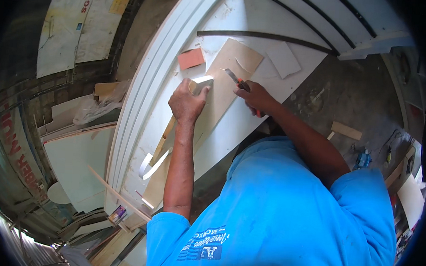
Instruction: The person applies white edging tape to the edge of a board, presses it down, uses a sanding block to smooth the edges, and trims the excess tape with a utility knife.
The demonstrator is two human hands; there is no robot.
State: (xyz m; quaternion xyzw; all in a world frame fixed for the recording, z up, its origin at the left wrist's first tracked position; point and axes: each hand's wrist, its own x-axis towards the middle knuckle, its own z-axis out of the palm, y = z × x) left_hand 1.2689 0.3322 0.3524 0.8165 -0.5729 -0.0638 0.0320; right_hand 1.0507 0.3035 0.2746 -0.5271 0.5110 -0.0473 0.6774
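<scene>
My left hand [187, 103] is closed round one end of a narrow wooden strip [166, 134], which runs back under my forearm. A white band lies along the strip's end at my fingers, and a loose white band [154, 166] curls near the other end. My right hand [259, 98] grips a utility knife [233, 77] with an orange and black handle, its blade pointing toward the left hand, apart from the strip. Beneath both hands lies a tan board [230, 57] on a white worktop [273, 88].
An orange-red rectangular piece [191, 58] lies beyond my left hand, and a white offcut [283, 59] sits to the far right. A dark strip [261, 35] crosses the worktop's far side. Boards and scraps [79, 150] stand at left; a wood offcut [346, 130] lies on the floor at right.
</scene>
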